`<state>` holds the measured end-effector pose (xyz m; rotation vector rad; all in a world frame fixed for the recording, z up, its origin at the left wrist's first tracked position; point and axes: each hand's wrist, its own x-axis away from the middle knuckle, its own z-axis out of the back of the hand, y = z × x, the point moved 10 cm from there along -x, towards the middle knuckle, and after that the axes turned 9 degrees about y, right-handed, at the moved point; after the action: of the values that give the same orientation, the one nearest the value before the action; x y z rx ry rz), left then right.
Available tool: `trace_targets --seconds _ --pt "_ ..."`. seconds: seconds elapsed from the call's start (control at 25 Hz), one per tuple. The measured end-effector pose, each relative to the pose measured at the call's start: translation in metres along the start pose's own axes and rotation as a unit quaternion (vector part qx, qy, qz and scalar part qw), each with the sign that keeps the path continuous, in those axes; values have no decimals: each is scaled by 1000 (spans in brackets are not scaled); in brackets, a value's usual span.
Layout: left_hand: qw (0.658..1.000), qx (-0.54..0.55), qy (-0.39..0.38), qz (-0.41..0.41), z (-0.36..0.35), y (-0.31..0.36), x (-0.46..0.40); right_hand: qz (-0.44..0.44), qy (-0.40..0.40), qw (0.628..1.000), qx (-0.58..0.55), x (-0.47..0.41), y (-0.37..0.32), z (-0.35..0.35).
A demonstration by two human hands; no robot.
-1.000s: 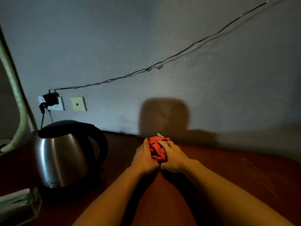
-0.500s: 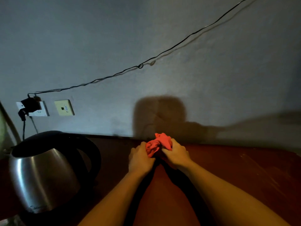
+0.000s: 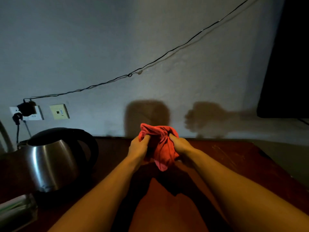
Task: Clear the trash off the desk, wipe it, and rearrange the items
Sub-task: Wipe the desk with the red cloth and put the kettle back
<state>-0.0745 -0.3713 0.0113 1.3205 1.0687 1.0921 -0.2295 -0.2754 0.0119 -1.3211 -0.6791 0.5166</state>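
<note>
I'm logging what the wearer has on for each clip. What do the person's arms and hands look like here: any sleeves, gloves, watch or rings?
Both forearms are bare up to the bottom edge of the picture: no sleeves in view. The left hand and the right hand wear no gloves, and neither wrist shows a watch or a band. No rings show, though the light is dim and most fingers are hidden.

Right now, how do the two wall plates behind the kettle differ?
The white outlet plate sits farther left and has a black adapter plugged into it, with a black cable running up along the wall. The cream plate to its right has nothing plugged in and looks more yellow. Both are mounted on the wall above the kettle.
</note>
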Motion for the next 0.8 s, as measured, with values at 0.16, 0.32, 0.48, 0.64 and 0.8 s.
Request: trace_targets --seconds 0.16,0.32,0.48,0.64,0.8 --pt "995 -98 -14 -27 13 19 38 -5 -9 1000 2 53 -10 14" --pt "986 -122 -87 -73 27 35 81 -18 -38 999 34 93 -5 25" --pt "972 -195 -70 -113 65 42 113 41 -82 991 100 125 4 30" --pt "973 -222 -34 -55 101 37 141 97 -85 984 127 166 -1 32" --pt "959 -278 -57 -21 118 28 168 70 -87 976 187 213 6 36"
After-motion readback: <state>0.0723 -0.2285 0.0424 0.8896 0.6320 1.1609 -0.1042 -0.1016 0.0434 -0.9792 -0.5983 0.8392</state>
